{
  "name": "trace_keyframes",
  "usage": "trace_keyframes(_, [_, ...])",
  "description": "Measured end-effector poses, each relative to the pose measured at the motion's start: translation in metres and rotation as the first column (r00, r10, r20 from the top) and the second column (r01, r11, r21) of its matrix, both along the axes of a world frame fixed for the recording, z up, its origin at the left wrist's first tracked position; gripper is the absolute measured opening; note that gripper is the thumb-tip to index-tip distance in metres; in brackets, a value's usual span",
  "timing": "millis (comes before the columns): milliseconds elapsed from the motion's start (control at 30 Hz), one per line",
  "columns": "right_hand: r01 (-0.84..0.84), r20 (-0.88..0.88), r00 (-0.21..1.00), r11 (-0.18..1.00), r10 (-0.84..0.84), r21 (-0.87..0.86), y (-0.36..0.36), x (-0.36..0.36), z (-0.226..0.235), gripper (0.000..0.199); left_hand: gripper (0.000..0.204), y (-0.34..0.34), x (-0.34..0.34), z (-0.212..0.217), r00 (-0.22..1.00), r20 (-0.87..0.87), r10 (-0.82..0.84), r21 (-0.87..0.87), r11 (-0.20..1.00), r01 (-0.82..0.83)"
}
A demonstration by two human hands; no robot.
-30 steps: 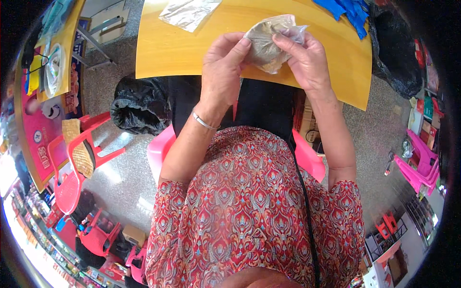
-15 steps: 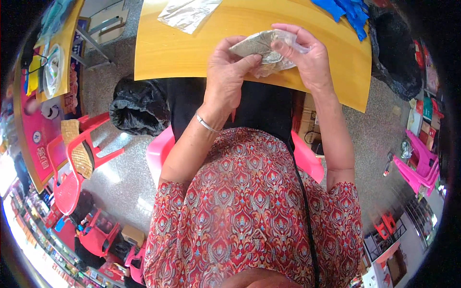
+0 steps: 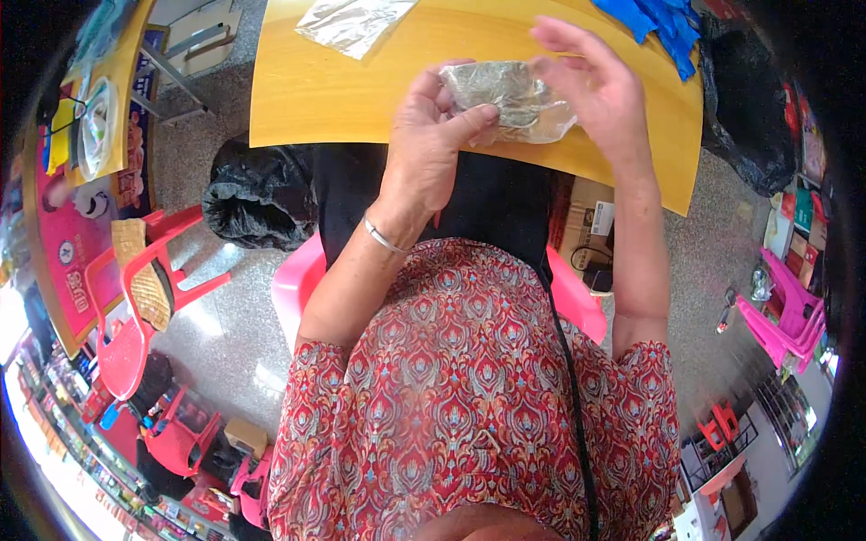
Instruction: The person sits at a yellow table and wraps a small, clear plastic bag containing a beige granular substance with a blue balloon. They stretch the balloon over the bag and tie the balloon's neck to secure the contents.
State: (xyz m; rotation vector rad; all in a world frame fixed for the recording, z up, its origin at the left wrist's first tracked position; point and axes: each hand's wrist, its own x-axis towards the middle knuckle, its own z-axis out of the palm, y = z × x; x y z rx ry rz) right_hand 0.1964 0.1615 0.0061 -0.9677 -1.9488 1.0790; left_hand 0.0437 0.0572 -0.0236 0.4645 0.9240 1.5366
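My left hand [image 3: 435, 131] grips a clear plastic bag [image 3: 507, 97] with a flat grey-green mass inside, thumb on top and fingers beneath. The bag is held just above the near edge of the yellow table [image 3: 361, 113], its loose clear end pointing right. My right hand [image 3: 600, 95] is raised at the bag's right side, fingers apart and slightly blurred. Whether its fingertips touch the plastic I cannot tell.
A flat clear plastic bag [image 3: 354, 25] lies at the table's far left, and blue crumpled plastic [image 3: 657, 32] at the far right. Black bags stand left [image 3: 257, 198] and right [image 3: 744, 108] of the table. A red chair [image 3: 135, 307] is further left.
My right hand has let go of the bag's right end and moved up and right, its fingers spreading. The bag now lies flatter and more unfolded in my left hand.
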Motion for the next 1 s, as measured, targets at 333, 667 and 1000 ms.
trace_keyframes(333, [-0.209, -0.108, 0.977, 0.916, 0.183, -0.344, 0.009, -0.009, -0.01, 0.013, 0.039, -0.006, -0.003, -0.001, 0.999, 0.019, 0.04, -0.034, 0.999, -0.039])
trace_keyframes(667, [-0.09, -0.212, 0.977, 0.952, 0.027, -0.293, 0.01, -0.008, -0.021, 0.014, 0.02, -0.005, -0.004, -0.001, 0.998, 0.052, 0.048, -0.105, 0.994, -0.042])
trace_keyframes(1000, [-0.23, 0.056, 0.964, 0.924, 0.259, -0.306, 0.017, -0.011, 0.004, 0.013, 0.038, -0.002, -0.008, 0.003, 0.998, -0.039, 0.053, -0.13, 0.99, -0.058])
